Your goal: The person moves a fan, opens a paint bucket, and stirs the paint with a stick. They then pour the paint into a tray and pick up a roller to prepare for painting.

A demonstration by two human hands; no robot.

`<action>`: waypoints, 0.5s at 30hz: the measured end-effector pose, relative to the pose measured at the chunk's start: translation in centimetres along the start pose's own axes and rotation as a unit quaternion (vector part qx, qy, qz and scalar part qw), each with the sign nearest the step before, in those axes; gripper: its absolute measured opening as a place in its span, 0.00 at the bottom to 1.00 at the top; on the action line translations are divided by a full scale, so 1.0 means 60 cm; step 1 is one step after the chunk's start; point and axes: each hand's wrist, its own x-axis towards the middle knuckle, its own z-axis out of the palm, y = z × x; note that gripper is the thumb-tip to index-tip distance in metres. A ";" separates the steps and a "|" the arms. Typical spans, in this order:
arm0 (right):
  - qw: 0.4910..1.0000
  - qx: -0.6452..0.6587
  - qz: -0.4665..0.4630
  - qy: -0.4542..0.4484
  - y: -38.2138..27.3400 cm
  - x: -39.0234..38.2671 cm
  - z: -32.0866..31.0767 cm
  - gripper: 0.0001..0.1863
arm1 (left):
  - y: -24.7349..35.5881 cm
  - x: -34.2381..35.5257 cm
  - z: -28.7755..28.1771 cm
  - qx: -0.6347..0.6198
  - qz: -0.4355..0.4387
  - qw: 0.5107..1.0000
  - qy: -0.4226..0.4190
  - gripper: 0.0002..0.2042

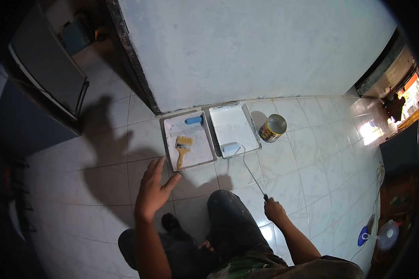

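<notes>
My right hand (275,210) is closed round the black handle of a paint roller (252,175) with a thin bent metal rod. Its pale blue roller sleeve (231,147) rests at the near end of the right-hand paint tray (247,123), which is coated in white paint. My left hand (154,188) hovers with fingers apart, holding nothing, close to the near left corner of the other tray (199,153). In that left tray lie a flat paintbrush (183,149) with a wooden handle and yellowish bristles, and a blue roller sleeve (194,120) at the far end.
An open tin can (273,128) stands on the tiled floor right of the trays. Behind them rises a pale wall (256,51), with a dark-edged doorway to the left. A small fan (387,235) is at the lower right. My bent knees are close in front of the trays.
</notes>
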 end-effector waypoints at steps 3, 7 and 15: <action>0.988 -0.096 -0.124 0.013 -0.020 0.122 0.013 0.18 | 0.005 0.012 0.014 -0.007 0.003 1.000 -0.017 0.36; 0.997 0.050 -0.029 0.056 -0.110 0.253 -0.011 0.21 | -0.004 0.022 0.016 0.019 -0.028 0.999 -0.012 0.37; 0.999 -0.016 -0.012 0.028 -0.052 0.121 -0.101 0.22 | -0.025 0.005 -0.001 0.007 -0.034 0.999 -0.009 0.44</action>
